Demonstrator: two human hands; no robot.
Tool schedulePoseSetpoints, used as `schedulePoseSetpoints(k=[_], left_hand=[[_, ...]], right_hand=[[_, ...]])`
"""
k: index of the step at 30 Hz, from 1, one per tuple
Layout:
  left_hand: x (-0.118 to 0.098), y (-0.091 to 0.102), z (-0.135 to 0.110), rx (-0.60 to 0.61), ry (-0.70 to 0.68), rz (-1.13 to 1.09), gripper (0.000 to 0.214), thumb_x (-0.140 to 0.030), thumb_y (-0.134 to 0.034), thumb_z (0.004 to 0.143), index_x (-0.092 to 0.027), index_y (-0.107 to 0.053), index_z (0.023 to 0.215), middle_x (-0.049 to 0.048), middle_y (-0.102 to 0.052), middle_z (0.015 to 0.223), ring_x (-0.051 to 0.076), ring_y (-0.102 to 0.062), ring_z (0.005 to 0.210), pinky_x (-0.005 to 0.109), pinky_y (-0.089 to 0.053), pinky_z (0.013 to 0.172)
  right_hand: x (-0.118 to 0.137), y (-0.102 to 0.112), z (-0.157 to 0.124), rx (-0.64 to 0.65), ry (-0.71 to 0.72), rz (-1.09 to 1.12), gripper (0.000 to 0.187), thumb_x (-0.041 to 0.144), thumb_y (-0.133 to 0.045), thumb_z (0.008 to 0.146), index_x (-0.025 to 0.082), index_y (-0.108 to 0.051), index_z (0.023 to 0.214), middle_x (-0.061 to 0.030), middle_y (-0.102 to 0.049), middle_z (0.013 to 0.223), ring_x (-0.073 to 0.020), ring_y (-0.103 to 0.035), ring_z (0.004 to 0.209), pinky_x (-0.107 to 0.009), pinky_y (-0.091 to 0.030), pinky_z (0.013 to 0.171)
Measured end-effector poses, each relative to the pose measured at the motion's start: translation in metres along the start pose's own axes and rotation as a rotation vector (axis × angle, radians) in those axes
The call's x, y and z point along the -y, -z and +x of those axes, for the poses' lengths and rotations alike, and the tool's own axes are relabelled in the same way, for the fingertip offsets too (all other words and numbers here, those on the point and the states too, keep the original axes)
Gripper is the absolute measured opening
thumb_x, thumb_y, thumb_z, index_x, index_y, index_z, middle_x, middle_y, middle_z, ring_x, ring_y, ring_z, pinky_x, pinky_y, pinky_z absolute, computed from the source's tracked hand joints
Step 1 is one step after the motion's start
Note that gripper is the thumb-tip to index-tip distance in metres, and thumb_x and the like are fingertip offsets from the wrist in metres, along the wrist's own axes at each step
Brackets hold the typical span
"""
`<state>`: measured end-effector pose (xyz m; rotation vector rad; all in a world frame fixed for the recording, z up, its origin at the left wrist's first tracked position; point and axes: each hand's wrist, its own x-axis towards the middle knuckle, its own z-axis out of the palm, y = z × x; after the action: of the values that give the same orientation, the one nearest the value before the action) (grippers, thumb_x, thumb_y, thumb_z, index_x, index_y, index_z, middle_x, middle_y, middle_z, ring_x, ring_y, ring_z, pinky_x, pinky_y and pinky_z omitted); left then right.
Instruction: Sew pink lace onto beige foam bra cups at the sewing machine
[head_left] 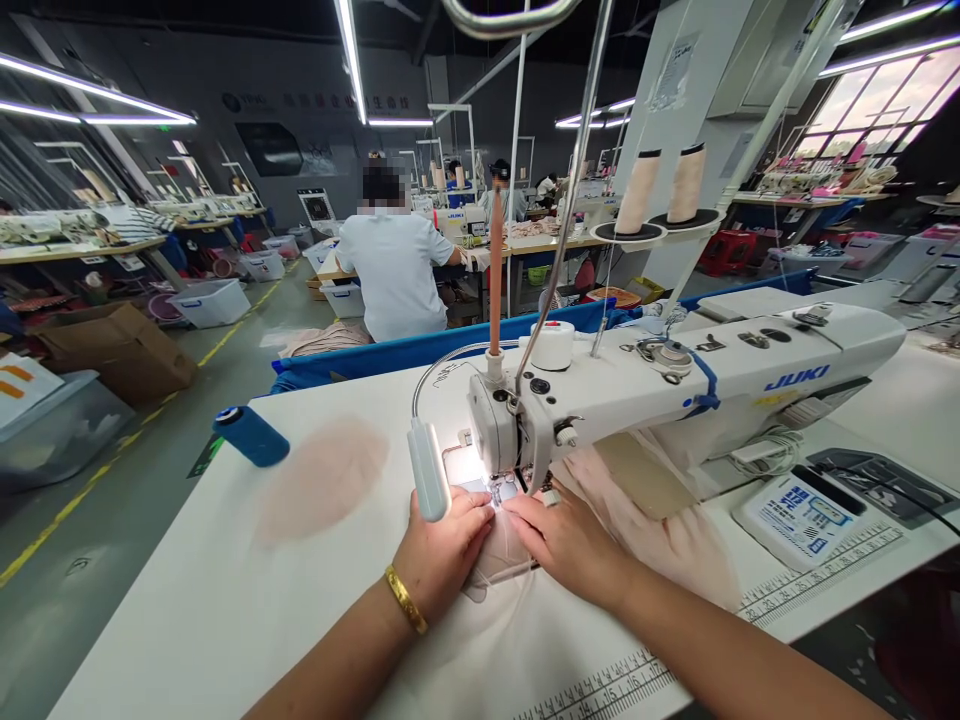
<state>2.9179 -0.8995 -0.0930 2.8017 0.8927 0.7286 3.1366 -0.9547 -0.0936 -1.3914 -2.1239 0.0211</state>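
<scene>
A white JUKI sewing machine (675,385) stands on a white table (187,600). Pale pink fabric (660,530) lies under its needle and spreads toward the right. My left hand (442,545), with a gold bangle on the wrist, rests flat on the fabric just left of the presser foot (504,490), fingers stretched toward it. My right hand (566,535) lies flat on the fabric just right of the foot, fingers pressed down and pointing at the needle. A small lamp (429,470) lights the needle area.
A blue thread spool (251,435) lies at the table's left edge, beside a pink fabric piece (322,480). A control panel (799,515) sits right of the machine. Two thread cones (664,185) stand behind it. A person in a white shirt (394,265) sits ahead; bins and boxes line the aisle.
</scene>
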Motion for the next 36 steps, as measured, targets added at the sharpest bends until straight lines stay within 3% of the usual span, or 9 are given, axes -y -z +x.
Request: schedulePoseSetpoints(k=[15,17,19,21,23,25,27,31,36], left_hand=[[-0.005,0.009,0.002,0.047,0.022,0.064,0.029,-0.022,-0.042,0.106,-0.023,-0.069,0.115,0.003,-0.072,0.13,0.027,-0.066,0.116,0.048,-0.045,0.097],[-0.017,0.018,-0.001,0.105,0.071,0.052,0.022,-0.031,-0.053,0.103,-0.024,-0.067,0.119,0.0058,-0.069,0.134,0.03,-0.064,0.119,0.05,-0.046,0.096],[-0.032,0.026,-0.007,0.146,0.108,0.041,0.041,-0.053,-0.069,0.091,-0.025,-0.064,0.121,0.0092,-0.066,0.135,0.036,-0.062,0.12,0.055,-0.046,0.095],[-0.046,0.028,-0.013,0.147,0.111,0.032,0.061,-0.066,-0.082,0.072,-0.024,-0.064,0.113,0.0126,-0.064,0.134,0.041,-0.059,0.118,0.06,-0.043,0.096],[-0.053,0.023,-0.018,0.117,0.102,0.021,0.043,-0.049,-0.084,0.07,-0.022,-0.061,0.095,0.0126,-0.065,0.126,0.039,-0.06,0.113,0.06,-0.043,0.097],[-0.051,0.015,-0.019,0.08,0.1,-0.015,0.016,-0.018,-0.066,0.077,-0.022,-0.051,0.082,0.0087,-0.066,0.11,0.03,-0.061,0.101,0.05,-0.047,0.091],[-0.042,0.007,-0.015,0.018,0.104,-0.077,0.02,-0.004,-0.048,0.077,-0.023,-0.043,0.078,0.0044,-0.063,0.089,0.022,-0.059,0.081,0.038,-0.048,0.076],[-0.024,0.002,0.001,-0.071,0.174,-0.27,0.018,-0.008,-0.039,0.088,-0.024,-0.047,0.091,0.002,-0.06,0.081,0.02,-0.057,0.072,0.031,-0.049,0.065],[-0.02,0.006,0.013,0.043,0.263,-0.349,0.021,-0.012,-0.047,0.078,-0.022,-0.058,0.093,0.0038,-0.06,0.089,0.021,-0.062,0.081,0.032,-0.053,0.072]], right_hand=[[-0.001,0.01,0.0,0.115,-0.046,0.035,0.021,0.013,-0.051,0.097,0.022,-0.069,0.1,-0.0071,-0.066,0.093,-0.023,-0.056,0.084,-0.032,-0.044,0.072],[-0.001,0.021,-0.001,0.167,-0.011,0.073,0.025,0.011,-0.05,0.095,0.022,-0.068,0.108,-0.0073,-0.066,0.096,-0.0235,-0.057,0.087,-0.033,-0.045,0.074],[-0.001,0.032,-0.001,0.237,0.05,0.119,0.03,0.008,-0.054,0.091,0.023,-0.067,0.114,-0.0069,-0.067,0.104,-0.0232,-0.058,0.092,-0.033,-0.047,0.078],[0.0,0.039,0.0,0.293,0.117,0.17,0.023,0.007,-0.058,0.09,0.024,-0.068,0.103,-0.0054,-0.066,0.117,-0.0217,-0.059,0.096,-0.034,-0.047,0.084],[0.001,0.039,0.001,0.311,0.158,0.215,0.016,0.008,-0.059,0.093,0.022,-0.065,0.087,-0.0035,-0.068,0.117,-0.02,-0.06,0.096,-0.032,-0.046,0.083],[0.001,0.034,0.002,0.289,0.147,0.255,0.017,0.011,-0.057,0.097,0.021,-0.062,0.083,-0.0033,-0.069,0.102,-0.0195,-0.061,0.089,-0.032,-0.047,0.079],[0.002,0.027,0.001,0.22,0.097,0.299,0.015,0.017,-0.054,0.101,0.021,-0.063,0.089,-0.0028,-0.068,0.09,-0.0199,-0.061,0.085,-0.031,-0.047,0.076],[0.007,0.022,0.002,0.023,-0.044,0.438,0.019,0.026,-0.049,0.106,0.022,-0.066,0.099,-0.0031,-0.072,0.095,-0.02,-0.065,0.089,-0.032,-0.049,0.081],[0.013,0.021,0.005,-0.047,-0.194,0.559,0.023,0.032,-0.05,0.105,0.021,-0.068,0.097,-0.002,-0.072,0.087,-0.0175,-0.065,0.076,-0.028,-0.05,0.074]])
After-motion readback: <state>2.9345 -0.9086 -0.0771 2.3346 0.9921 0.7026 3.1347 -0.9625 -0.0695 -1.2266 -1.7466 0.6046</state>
